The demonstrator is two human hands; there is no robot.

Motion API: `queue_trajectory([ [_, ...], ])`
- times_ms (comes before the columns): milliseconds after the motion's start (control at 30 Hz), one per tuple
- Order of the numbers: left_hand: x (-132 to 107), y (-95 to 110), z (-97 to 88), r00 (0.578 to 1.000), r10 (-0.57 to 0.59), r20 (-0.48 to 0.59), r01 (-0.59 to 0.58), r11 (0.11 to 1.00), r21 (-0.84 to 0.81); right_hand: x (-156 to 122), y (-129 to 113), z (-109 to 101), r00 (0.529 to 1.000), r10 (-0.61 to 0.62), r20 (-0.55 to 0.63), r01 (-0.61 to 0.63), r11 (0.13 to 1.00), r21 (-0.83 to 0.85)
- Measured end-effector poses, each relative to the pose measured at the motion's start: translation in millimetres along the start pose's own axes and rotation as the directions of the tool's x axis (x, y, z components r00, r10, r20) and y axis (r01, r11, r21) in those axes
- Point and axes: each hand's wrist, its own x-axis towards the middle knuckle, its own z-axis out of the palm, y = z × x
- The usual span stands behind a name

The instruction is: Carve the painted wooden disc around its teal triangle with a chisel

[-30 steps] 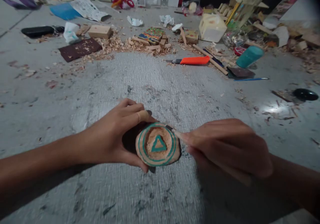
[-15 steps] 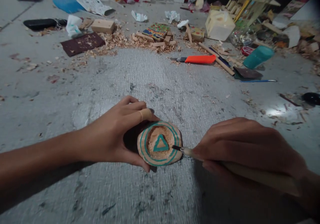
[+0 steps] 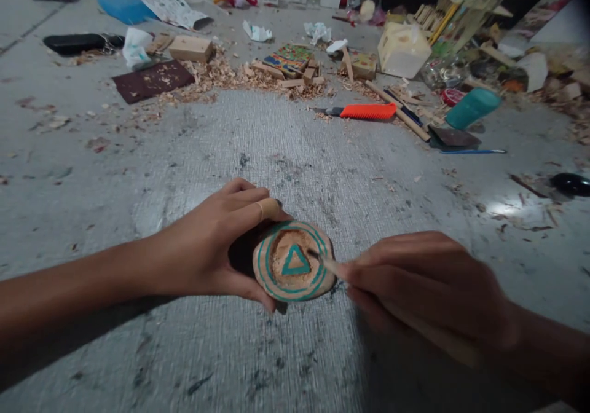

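A round wooden disc (image 3: pixel 294 261) lies on the grey floor, painted with teal rings and a teal triangle in a carved hollow. My left hand (image 3: pixel 209 250) grips the disc's left edge, thumb below and fingers curled over the top. My right hand (image 3: pixel 428 290) is closed round a thin wooden-handled tool (image 3: pixel 329 265). The tool's dark tip touches the disc's right side, just beside the triangle.
Farther off lie an orange-handled cutter (image 3: pixel 364 112), a teal cup (image 3: pixel 472 107) on its side, sandpaper sheets (image 3: pixel 153 80), wood blocks (image 3: pixel 190 48), painted wood pieces (image 3: pixel 289 58), wood shavings, sticks and a pale box (image 3: pixel 403 47). A black oval object (image 3: pixel 570 184) sits at the right.
My right hand has shifted the tool tip up and inward, from the disc's lower right rim toward the triangle. My left hand and the disc have stayed put.
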Motion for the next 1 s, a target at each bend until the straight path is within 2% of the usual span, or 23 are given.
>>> queue_trajectory([
  [100, 0, 2, -0.3, 1.000, -0.010, -0.007, 0.010, 1.000, 0.008, -2, -7, 3, 0.999, -0.016, -0.047, 0.010, 0.993, -0.121],
  [200, 1, 3, -0.7, 1.000, -0.015, -0.002, 0.015, 1.000, 0.005, -1, -16, -4, 0.985, 0.109, -0.134, -0.134, 0.973, -0.187],
  [267, 1, 2, -0.8, 1.000, -0.012, 0.002, 0.012, 1.000, 0.003, 2, -17, -10, 0.976, 0.168, -0.136, -0.188, 0.972, -0.143],
  [400, 0, 1, -0.9, 1.000, 0.004, -0.001, -0.004, 1.000, 0.004, 8, -8, -12, 0.990, 0.102, -0.100, -0.096, 0.993, 0.067],
  [567, 1, 2, -1.3, 1.000, -0.010, 0.019, 0.010, 1.000, 0.013, 4, 2, -6, 0.995, 0.098, -0.035, -0.088, 0.974, 0.208],
  [700, 1, 2, -1.6, 1.000, -0.011, 0.022, 0.011, 1.000, 0.017, 0, 3, -10, 0.994, 0.106, 0.019, -0.108, 0.964, 0.245],
  [833, 0, 2, -1.5, 0.999, -0.021, 0.025, 0.021, 1.000, 0.020, 2, 1, -16, 0.998, 0.056, -0.026, -0.049, 0.977, 0.207],
  [1000, 0, 3, -0.8, 1.000, -0.002, 0.010, 0.002, 1.000, 0.008, 4, 1, -15, 0.992, 0.122, -0.023, -0.110, 0.947, 0.300],
])
